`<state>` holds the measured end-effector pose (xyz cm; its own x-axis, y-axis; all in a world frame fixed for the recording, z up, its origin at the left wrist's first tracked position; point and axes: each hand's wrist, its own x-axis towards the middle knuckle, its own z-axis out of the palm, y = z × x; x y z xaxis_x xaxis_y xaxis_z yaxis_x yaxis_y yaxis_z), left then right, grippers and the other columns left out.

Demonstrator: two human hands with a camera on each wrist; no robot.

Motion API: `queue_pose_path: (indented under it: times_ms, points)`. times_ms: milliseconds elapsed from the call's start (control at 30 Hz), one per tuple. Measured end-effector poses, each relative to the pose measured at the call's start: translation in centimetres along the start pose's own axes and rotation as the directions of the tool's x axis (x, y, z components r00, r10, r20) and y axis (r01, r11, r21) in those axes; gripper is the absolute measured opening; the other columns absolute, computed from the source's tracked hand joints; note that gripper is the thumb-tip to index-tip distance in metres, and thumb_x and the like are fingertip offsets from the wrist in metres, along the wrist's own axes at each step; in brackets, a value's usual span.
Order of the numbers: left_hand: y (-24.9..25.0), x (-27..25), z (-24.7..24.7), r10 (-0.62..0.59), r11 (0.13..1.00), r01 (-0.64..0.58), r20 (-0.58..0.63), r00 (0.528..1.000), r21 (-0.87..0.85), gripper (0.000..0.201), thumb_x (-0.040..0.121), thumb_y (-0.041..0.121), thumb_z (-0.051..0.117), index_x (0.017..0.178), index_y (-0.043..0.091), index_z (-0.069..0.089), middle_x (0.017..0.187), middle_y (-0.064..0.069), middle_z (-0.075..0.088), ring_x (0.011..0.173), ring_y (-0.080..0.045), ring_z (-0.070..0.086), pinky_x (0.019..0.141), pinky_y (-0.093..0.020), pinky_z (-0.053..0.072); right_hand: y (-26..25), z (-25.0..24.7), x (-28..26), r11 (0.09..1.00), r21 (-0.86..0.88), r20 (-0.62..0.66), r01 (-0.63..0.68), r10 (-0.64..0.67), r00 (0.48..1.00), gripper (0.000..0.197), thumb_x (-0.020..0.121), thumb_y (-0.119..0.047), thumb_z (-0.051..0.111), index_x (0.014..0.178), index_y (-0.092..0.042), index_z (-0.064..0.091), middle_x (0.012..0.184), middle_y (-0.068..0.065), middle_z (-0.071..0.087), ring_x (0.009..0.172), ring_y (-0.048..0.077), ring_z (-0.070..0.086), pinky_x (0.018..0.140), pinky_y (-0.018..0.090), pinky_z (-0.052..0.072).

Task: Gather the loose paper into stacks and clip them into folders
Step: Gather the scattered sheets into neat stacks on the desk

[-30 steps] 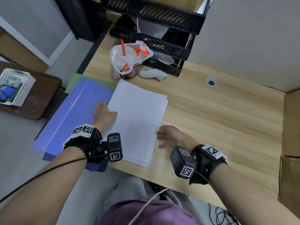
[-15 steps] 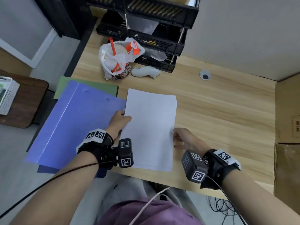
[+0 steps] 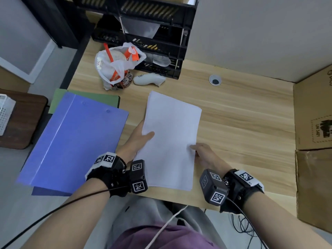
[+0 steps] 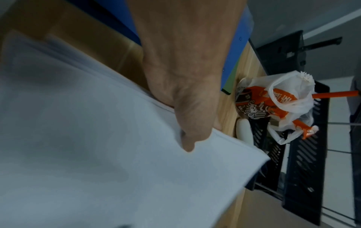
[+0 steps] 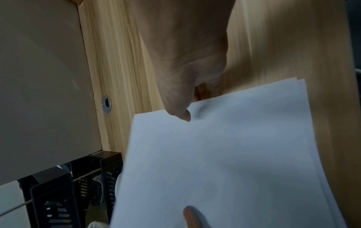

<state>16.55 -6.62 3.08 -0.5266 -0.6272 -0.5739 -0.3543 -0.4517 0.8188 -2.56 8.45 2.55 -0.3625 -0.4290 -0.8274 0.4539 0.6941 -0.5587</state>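
Both hands [image 3: 138, 141] [image 3: 203, 153] thumb-over, pinching.

desk [image 3: 242, 123]: wooden | on it: blue folder [image 3: 75, 141], green folder [image 3: 93, 97], bagged cup [image 3: 115, 67], black tray rack [image 3: 152, 42]

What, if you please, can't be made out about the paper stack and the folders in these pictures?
- Head view: left hand fingers hidden beneath the paper stack.
- Head view: green folder mostly covered by the blue folder; no clip visible.
- Left wrist view: sheet count lost to blur.

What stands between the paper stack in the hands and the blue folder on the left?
Nothing visible does. The paper stack, held by the left hand and right hand, is beside the blue folder; only bare desk lies between them.
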Motion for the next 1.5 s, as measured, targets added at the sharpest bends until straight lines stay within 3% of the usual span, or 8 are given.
queue_pose_path:
  times_ms: [167,300,400,633,867,1067,1300,1500]
  points:
    - [4.1,-2.4,3.7,0.169,0.982,-0.16,0.079,0.982,-0.104,0.041,0.094,0.007,0.059,0.132,0.022,0.05,0.125,0.004,0.065,0.114,-0.013,0.063,0.091,-0.029,0.053,-2.1,-4.3,-3.2,0.974,0.079,0.04,0.213,-0.216,0.976,0.023,0.094,-0.023,0.061,0.116,-0.017,0.06,0.095,-0.007,0.076,0.08,0.01,0.073,0.059,0.021,0.054]
    - [7.9,-3.8,8.1,0.317,0.938,-0.31,0.019,0.948,-0.158,0.04,0.092,0.003,0.06,0.131,0.009,0.052,0.122,-0.007,0.067,0.107,-0.02,0.067,0.089,-0.035,0.055,-5.6,-8.7,-7.6,0.873,0.077,0.021,0.482,-0.485,0.874,0.02,0.099,-0.02,0.052,0.115,-0.02,0.064,0.11,-0.008,0.073,0.101,0.008,0.069,0.08,0.02,0.054]
    - [10.2,-4.2,11.2,0.423,0.897,-0.425,-0.041,0.905,-0.125,0.04,0.086,-0.007,0.063,0.12,0.012,0.055,0.111,0.0,0.069,0.096,-0.008,0.069,0.077,-0.021,0.055,-6.6,-11.5,-9.3,0.798,0.092,-0.072,0.595,-0.591,0.804,0.019,0.097,-0.015,0.053,0.112,-0.02,0.064,0.113,-0.007,0.071,0.103,0.006,0.067,0.081,0.018,0.052]
    - [9.4,-4.8,16.5,0.443,0.896,-0.439,-0.094,0.892,0.06,0.054,0.074,-0.03,0.041,0.115,0.002,0.055,0.093,0.004,0.062,0.072,0.017,0.06,0.064,-0.006,0.046,-4.1,-14.7,-8.0,0.808,0.103,-0.192,0.58,-0.556,0.809,0.062,0.058,-0.008,0.046,0.119,-0.006,0.057,0.102,0.002,0.06,0.096,0.017,0.051,0.085,0.032,0.039]
    - [8.3,-5.1,17.8,0.34,0.936,-0.352,-0.27,0.901,0.007,0.035,0.073,-0.02,0.043,0.077,0.012,0.056,0.076,0.001,0.055,0.069,-0.004,0.05,0.056,-0.006,0.041,-3.5,-14.0,-7.0,0.785,0.13,-0.257,0.606,-0.564,0.785,0.032,0.082,0.011,0.042,0.098,-0.012,0.057,0.086,-0.004,0.059,0.079,0.009,0.05,0.067,0.017,0.041]
    - [11.0,-5.5,17.9,0.293,0.922,-0.357,-0.33,0.897,-0.153,0.015,0.06,0.003,0.05,0.071,0.012,0.055,0.072,-0.002,0.058,0.064,-0.015,0.053,0.057,-0.021,0.043,-6.1,-14.4,-7.4,0.792,0.13,-0.186,0.597,-0.572,0.799,0.042,0.083,0.01,0.039,0.115,-0.011,0.056,0.092,-0.007,0.064,0.074,0.0,0.058,0.059,0.011,0.045]
    - [10.2,-5.5,18.2,0.367,0.899,-0.416,-0.281,0.887,-0.14,0.051,0.069,-0.014,0.044,0.113,0.013,0.052,0.095,0.007,0.063,0.079,0.001,0.059,0.064,-0.014,0.049,-5.5,-15.7,-7.7,0.819,0.098,-0.128,0.566,-0.554,0.823,0.038,0.083,0.008,0.041,0.111,-0.011,0.058,0.097,-0.004,0.065,0.082,0.005,0.06,0.062,0.016,0.045]
    - [6.2,-4.4,18.1,0.283,0.956,-0.293,-0.232,0.931,-0.011,0.052,0.079,-0.015,0.039,0.124,0.008,0.052,0.113,-0.002,0.063,0.094,-0.007,0.058,0.067,-0.016,0.046,-2.8,-15.9,-6.2,0.831,0.07,-0.097,0.552,-0.545,0.833,0.036,0.088,0.001,0.047,0.119,-0.011,0.06,0.108,-0.006,0.068,0.089,0.001,0.061,0.068,0.015,0.045]
